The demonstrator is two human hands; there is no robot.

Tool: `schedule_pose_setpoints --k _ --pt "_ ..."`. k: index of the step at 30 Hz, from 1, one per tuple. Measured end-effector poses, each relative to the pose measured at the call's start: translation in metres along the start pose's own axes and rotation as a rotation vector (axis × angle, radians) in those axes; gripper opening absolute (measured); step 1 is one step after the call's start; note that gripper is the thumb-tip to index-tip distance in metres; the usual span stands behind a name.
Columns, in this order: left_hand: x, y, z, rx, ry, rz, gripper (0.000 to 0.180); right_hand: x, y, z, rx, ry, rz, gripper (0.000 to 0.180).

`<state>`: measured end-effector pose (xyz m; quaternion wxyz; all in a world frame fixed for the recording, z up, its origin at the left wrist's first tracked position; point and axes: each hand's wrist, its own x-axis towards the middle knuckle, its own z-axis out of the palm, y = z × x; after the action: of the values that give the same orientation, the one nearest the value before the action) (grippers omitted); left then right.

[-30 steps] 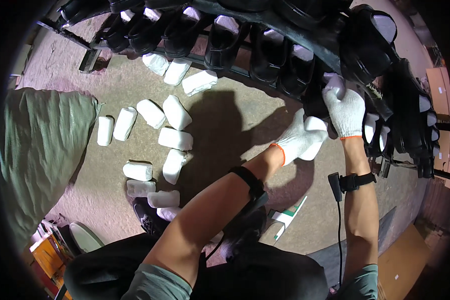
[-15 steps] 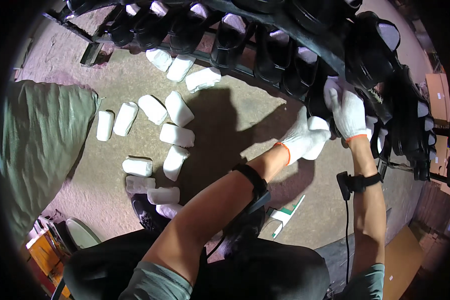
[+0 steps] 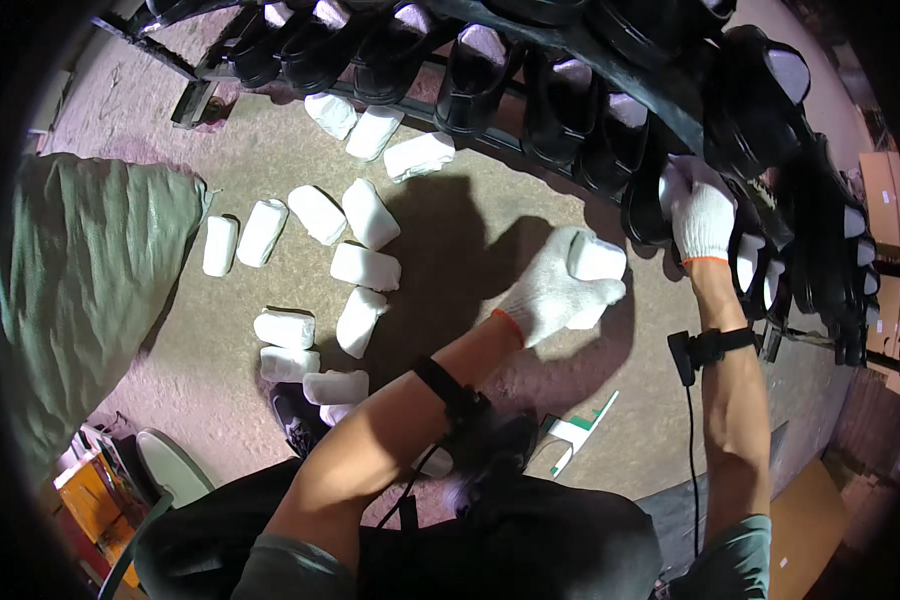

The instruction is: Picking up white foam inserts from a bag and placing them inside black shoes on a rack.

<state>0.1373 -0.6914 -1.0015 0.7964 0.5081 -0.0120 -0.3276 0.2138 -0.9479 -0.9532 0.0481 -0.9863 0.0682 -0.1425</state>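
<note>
Head view, right of centre: left hand (image 3: 555,285) up off the floor (image 3: 500,385), thumb and fingers clamped on white roll (image 3: 597,258); white also shows below the thumb, can't tell if it's a second one. Right hand (image 3: 703,212) at black shoe (image 3: 646,212) on the rack (image 3: 192,104); fingertips hidden, can't tell if spread or pinching. Loose rolls (image 3: 365,267) lie on the floor, left of the left hand. Green cloth (image 3: 95,290) far left.
</note>
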Motion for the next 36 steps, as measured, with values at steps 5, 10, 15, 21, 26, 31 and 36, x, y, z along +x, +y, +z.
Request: schedule_pose_setpoints --k 5,10,15,21,26,31,36 --pt "-0.011 0.011 -0.013 0.124 0.059 0.226 0.063 -0.047 -0.053 -0.054 0.205 0.109 -0.066 0.041" --pt "-0.010 0.008 0.009 0.459 0.155 0.571 0.069 -0.114 -0.106 -0.061 0.700 -0.266 0.021 0.061" --pt "0.003 0.044 0.022 0.783 0.384 0.721 0.088 -0.067 -0.098 -0.046 1.065 0.188 0.438 0.052" --pt "-0.009 -0.009 -0.003 0.818 0.213 0.412 0.055 0.019 -0.064 0.015 0.428 0.403 0.020 0.042" --pt "-0.051 -0.039 -0.073 1.189 0.434 0.251 0.062 0.043 -0.109 0.012 -0.026 -0.106 0.012 0.046" --pt "-0.050 -0.003 -0.136 1.327 0.734 0.322 0.070 0.052 -0.071 0.033 0.047 -0.183 -0.069 0.046" --pt "0.018 0.022 -0.185 1.537 0.742 0.344 0.070 0.061 -0.054 0.018 0.061 -0.292 0.044 0.052"
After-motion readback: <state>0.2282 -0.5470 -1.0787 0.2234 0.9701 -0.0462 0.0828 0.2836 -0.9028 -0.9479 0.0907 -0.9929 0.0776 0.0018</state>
